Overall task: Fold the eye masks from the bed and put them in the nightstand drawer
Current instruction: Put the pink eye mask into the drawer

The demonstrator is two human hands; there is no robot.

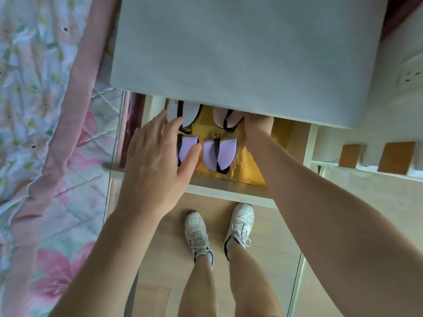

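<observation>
The nightstand drawer [229, 188] is pulled out, lined with gold paper, with several folded eye masks inside. Two lilac masks lie in the front row, one [186, 149] partly under my fingers and one [220, 154] in the middle. A white mask [190, 113] and a pink mask [223, 117] lie behind them, all with black straps. My left hand [158, 161] hovers over the drawer's left side, fingers spread, holding nothing. My right hand [257, 126] reaches deep into the drawer beside the pink mask; its fingers are hidden under the nightstand top.
The grey nightstand top [247, 53] overhangs the back of the drawer. The bed with a floral quilt [45, 133] lies to the left. My feet in white sneakers [219, 227] stand on the wooden floor below. A shelf with brown blocks [396, 159] sits at right.
</observation>
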